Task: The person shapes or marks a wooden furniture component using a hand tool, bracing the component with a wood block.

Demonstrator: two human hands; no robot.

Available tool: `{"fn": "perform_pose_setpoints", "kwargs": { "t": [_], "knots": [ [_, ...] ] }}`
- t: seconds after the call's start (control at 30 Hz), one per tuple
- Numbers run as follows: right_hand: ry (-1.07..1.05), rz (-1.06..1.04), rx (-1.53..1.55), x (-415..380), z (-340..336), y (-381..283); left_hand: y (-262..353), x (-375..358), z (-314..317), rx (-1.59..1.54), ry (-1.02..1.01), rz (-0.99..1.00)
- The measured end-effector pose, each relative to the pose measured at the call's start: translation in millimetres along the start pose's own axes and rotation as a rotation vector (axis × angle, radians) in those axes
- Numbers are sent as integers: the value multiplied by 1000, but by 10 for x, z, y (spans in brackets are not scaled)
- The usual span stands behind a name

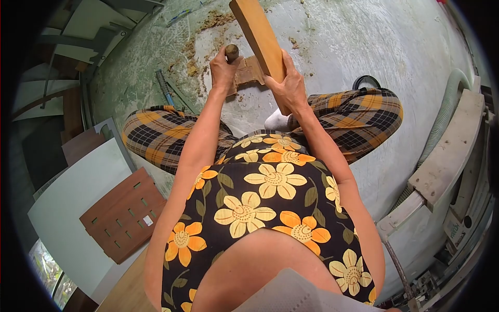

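Note:
My left hand [224,73] is wrapped round a tool with a round wooden handle [232,51]; its butt end points up at me, and the rest of it is hidden. My right hand [290,89] grips a long, thick wooden board [259,39], which stands tilted, its upper end leaning away to the left. Beneath and between both hands, a flat, rough brown piece of wood [248,73] lies on the floor, partly covered by the board and the left hand.
Wood shavings [217,20] litter the pale, worn floor [343,47]. A saw-like blade with a blue part [165,87] lies by my left knee. A black ring-shaped object [366,81] is near my right knee. Panels [122,216] lean at left; a ribbed hose [442,125] runs along the right.

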State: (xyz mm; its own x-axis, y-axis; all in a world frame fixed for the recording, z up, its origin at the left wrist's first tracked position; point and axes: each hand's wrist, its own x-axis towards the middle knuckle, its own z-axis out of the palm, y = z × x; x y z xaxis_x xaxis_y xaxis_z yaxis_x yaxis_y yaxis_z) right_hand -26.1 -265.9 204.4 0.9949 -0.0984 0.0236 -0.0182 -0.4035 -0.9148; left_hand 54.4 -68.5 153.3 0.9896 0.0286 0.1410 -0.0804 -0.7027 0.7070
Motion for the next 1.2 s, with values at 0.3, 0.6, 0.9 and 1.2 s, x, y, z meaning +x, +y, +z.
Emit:
{"fn": "perform_pose_setpoints", "kwargs": {
  "t": [0.3,0.6,0.9,1.2],
  "knots": [
    [-36,57,78,-21,-22,-91,-73,-29,54,-26,7,16],
    [-73,-101,23,-56,3,-275,6,-45,13,1,-98,-54],
    [-118,-28,-85,-104,28,-182,105,-121,62,-17,-123,-12],
    [-98,42,-414,-88,49,-93,-65,-85,192,-35,-201,-55]
  ]
}}
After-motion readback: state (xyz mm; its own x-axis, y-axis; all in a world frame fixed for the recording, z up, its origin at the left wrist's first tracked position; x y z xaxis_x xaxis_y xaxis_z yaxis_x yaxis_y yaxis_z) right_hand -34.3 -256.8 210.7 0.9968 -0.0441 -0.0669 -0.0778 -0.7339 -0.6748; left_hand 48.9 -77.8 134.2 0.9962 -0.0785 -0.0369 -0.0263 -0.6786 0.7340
